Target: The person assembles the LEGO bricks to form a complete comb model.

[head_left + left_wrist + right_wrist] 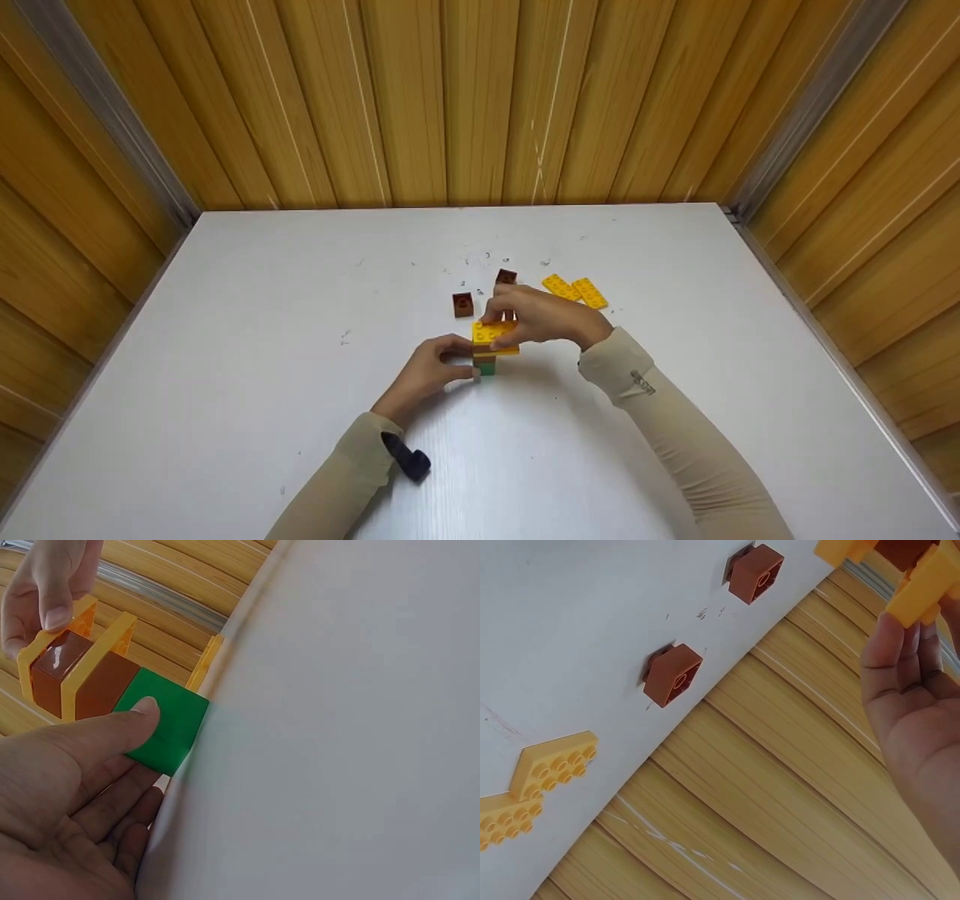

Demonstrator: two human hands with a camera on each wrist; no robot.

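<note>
Head view shows a person's two hands at a small upright stack of toy blocks near the middle of a white table (247, 337). The left hand (426, 369) grips the base: its thumb lies on one face of the green block (180, 712), fingers bent round towards the other side, with the gap between closed down to the block's width. The right hand (544, 313) pinches the top yellow plate (484, 331) between thumb and fingers, no wider than the plate needs.

As far as the pictures show, five pieces are together. Above the green block come the lower brown block (109, 682), the lower yellow plate (94, 654), the upper brown block (64, 666) and then the top plate. Both plates reach out past the blocks on the right side. Whether the top one is pressed fully home, I cannot tell.

Four pieces lie apart on the table beyond the stack: one loose brown block (463, 305), another brown block (506, 277), and two loose yellow plates, the left one (561, 287) just beside the right one (590, 293). The building looks to me about half done, if these spare pieces belong to it.
</note>
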